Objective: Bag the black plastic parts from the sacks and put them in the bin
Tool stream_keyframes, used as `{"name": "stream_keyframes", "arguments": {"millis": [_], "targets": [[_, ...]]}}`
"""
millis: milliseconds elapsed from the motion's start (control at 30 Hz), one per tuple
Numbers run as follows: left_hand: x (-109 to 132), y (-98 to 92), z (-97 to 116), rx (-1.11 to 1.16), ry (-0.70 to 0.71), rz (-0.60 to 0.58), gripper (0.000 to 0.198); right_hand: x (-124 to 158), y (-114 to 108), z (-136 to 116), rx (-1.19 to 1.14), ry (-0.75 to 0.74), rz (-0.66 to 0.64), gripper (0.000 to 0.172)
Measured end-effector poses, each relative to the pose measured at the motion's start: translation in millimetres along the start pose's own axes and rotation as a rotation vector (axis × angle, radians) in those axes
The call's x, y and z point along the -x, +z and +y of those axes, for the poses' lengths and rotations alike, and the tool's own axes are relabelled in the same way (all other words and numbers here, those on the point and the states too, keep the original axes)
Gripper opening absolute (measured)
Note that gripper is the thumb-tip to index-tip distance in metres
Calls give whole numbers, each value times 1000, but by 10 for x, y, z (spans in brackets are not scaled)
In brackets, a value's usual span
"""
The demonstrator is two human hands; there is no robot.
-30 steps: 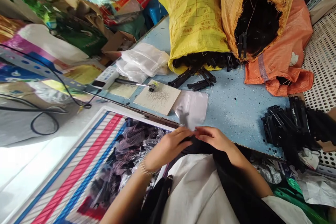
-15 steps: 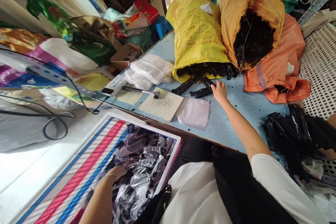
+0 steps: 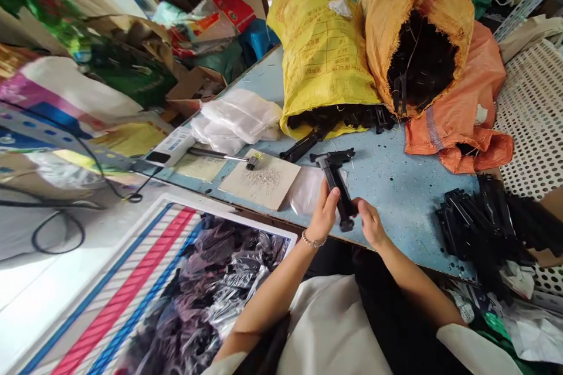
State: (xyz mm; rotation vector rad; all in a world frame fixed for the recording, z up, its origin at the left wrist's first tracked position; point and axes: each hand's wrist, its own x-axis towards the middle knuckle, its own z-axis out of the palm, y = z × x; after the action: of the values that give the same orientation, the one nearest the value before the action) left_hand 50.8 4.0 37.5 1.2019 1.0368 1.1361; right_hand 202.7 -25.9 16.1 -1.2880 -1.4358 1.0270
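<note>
Black clip point(image 3: 336, 187) upright in left hand point(image 3: 324, 214), right hand point(image 3: 370, 224) seemingly at base

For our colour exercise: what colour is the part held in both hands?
Black: the part, seen best in the head view.

The blue speckled worktop point(image 3: 396, 187) bears a yellow sack point(image 3: 323, 53) at 12 o'clock, an orange sack point(image 3: 461, 123) at 2, heaped black plastic parts point(image 3: 477, 222) at 3, a cardboard sheet point(image 3: 259, 180) at 9 and clear bags point(image 3: 240, 117) at 10.

Bright, even daylight w/ blown-out glare lower left, slight motion blur, strong wide-angle warp at edges.
</note>
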Motion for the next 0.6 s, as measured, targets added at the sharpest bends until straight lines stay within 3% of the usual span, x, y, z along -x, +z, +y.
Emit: {"name": "stream_keyframes", "arguments": {"millis": [67, 133, 200, 267, 333, 467, 533, 600], "targets": [[67, 178, 27, -37, 7, -33, 65, 10, -249, -32, 220, -204, 119, 53], [186, 276, 41, -36, 7, -157, 67, -105, -547, -45, 458, -424, 231, 52], [305, 357, 49, -36, 1, -262, 68, -237, -793, -42, 636, -569, 230, 50], [386, 442, 50, -60, 15, -309, 67, -306, -908, -33, 678, -604, 154, 49], [410, 516, 41, -129, 74, -326, 69, -285, -877, -28, 543, -505, 115, 50], [299, 533, 6, -310, 181, -328, 79, -86, -637, -58, 61, -46, 107, 48], [220, 475, -2, -332, 169, -339, 78, -7, -599, -97, 3, 75, 81, 47], [162, 405, 10, -299, 120, -364, 74, 19, -664, -144, 130, 50, 71, 43]]}}
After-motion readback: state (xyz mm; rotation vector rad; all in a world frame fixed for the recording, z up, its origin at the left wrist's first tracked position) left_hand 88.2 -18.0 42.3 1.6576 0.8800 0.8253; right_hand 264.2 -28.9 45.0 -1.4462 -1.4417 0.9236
